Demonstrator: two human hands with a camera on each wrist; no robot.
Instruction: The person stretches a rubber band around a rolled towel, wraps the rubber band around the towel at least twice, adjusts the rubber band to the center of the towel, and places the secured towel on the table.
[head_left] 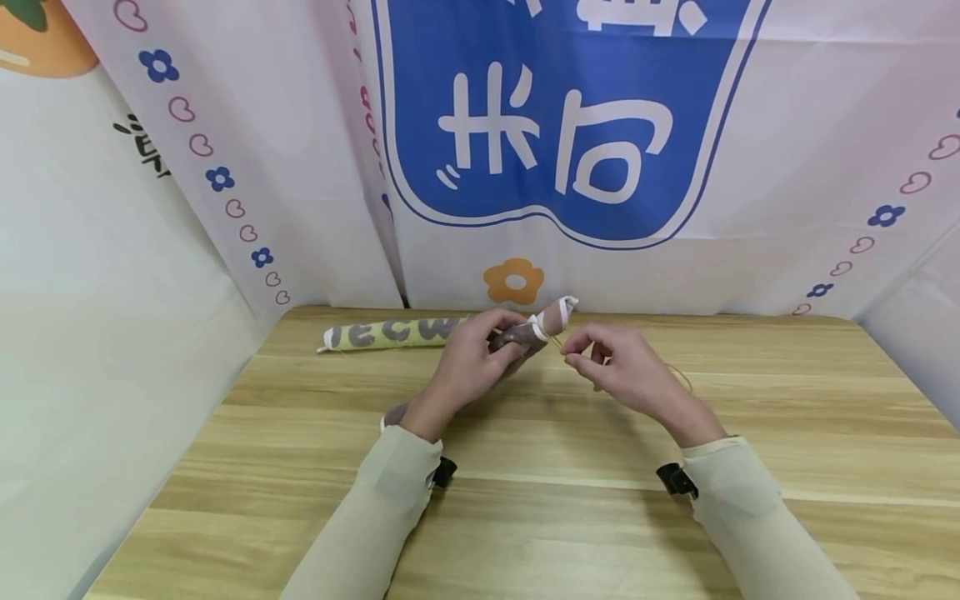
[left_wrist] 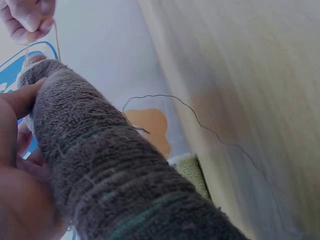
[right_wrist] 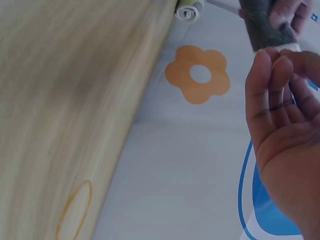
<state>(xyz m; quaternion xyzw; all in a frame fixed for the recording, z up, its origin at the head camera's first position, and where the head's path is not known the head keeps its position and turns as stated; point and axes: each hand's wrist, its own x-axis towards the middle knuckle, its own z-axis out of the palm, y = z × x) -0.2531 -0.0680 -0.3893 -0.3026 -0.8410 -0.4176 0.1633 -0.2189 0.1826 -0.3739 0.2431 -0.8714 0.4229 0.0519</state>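
- Left hand: fingers and thumb curled round the brown roll, near its far end.
- Brown roll: held aslant above the table, white-edged far end pointing away and rightward; near end shows beside the left wrist.
- Right hand: fingertips pinched together on a yellow band, just beside the roll's far end. Band strands run from fingertips to roll; whether it fully encircles the roll, cannot tell.
- Thin thread curves out beside the brown roll.
- Green roll: lettered, lying along the table's back edge, partly behind the left hand.
- Second band: loose on the table, rightward of the right hand.
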